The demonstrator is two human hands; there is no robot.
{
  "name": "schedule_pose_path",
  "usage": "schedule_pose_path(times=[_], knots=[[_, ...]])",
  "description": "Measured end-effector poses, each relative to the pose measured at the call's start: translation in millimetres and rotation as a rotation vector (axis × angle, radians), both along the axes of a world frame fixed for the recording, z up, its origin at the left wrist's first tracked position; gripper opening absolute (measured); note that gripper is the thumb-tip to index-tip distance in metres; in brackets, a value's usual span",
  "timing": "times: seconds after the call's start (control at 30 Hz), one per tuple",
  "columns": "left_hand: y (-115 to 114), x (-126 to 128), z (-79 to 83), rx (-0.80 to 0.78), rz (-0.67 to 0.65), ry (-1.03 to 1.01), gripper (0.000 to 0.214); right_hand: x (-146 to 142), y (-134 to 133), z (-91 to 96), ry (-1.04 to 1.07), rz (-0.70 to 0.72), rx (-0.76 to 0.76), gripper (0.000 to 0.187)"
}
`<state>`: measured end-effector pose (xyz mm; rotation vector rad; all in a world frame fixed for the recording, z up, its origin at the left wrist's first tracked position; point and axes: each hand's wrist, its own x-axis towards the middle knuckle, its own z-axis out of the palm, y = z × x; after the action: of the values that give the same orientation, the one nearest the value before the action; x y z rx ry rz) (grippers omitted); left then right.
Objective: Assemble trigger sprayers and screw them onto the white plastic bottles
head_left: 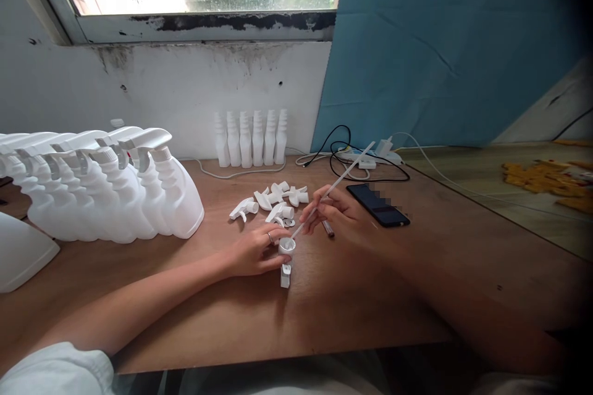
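Observation:
My left hand (254, 251) grips a white spray trigger head (286, 257) upside down on the wooden table (231, 315), its collar facing up. My right hand (334, 210) pinches a thin white dip tube (340, 178), which slants up to the right while its lower end sits in the collar. Just behind the hands lies a small heap of loose trigger heads (274, 202). A dark pen-like stick (327, 228) rests under my right hand.
A row of white spray bottles with triggers fitted (97, 188) stands at the left. Small white bottles (251, 139) line the wall. A black phone (377, 204), cables and a white power strip (370, 157) lie to the right. Yellow pieces (546, 179) sit far right.

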<state>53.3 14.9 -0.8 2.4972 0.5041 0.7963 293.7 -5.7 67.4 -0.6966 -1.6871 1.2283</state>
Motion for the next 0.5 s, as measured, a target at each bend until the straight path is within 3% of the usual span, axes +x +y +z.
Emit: schedule_pose_path(times=[0.2, 0.5], knots=[[0.2, 1.4, -0.5, 0.016, -0.009, -0.043, 0.040, -8.1, -1.8, -0.9, -0.061, -0.007, 0.081, 0.019], [2.6, 3.6, -0.7, -0.061, -0.040, -0.100, 0.041, -21.7, -2.6, -25.9, -0.471, -0.066, 0.402, 0.021]])
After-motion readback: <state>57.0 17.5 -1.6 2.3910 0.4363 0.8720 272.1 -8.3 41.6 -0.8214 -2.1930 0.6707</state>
